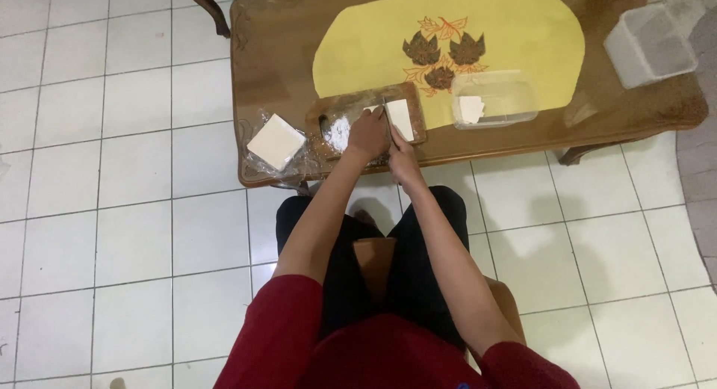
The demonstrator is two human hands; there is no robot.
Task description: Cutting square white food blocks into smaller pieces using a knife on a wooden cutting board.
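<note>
**Cutting white block on wooden board**

Seen from the head camera, looking straight down past red sleeves and black-clad knees. Left hand [367, 133] resting on the small brown wooden cutting board [340, 109], fingers curled down onto a white block piece at the board's middle, beside a patch of white crumbs [336, 131]. Right hand [401, 159] just beside it at the board's near edge, fingers closed around the handle of a thin knife [387, 118], blade pointing away across the board. Pale rectangular white slab [401, 118] lying on the board's right half, touching the blade's right side. Board sitting at the near edge of a glossy brown wooden table [276, 53], partly over a yellow oval mat with a brown leaf pattern [515, 30]. Left of the board, a square white block on crumpled clear plastic wrap [275, 141]. Right of the board, a clear plastic container holding a white piece [493, 99]. Far right, a second frosted plastic container [648, 45], well apart from both hands. White tiled floor [112, 210] below.
</note>
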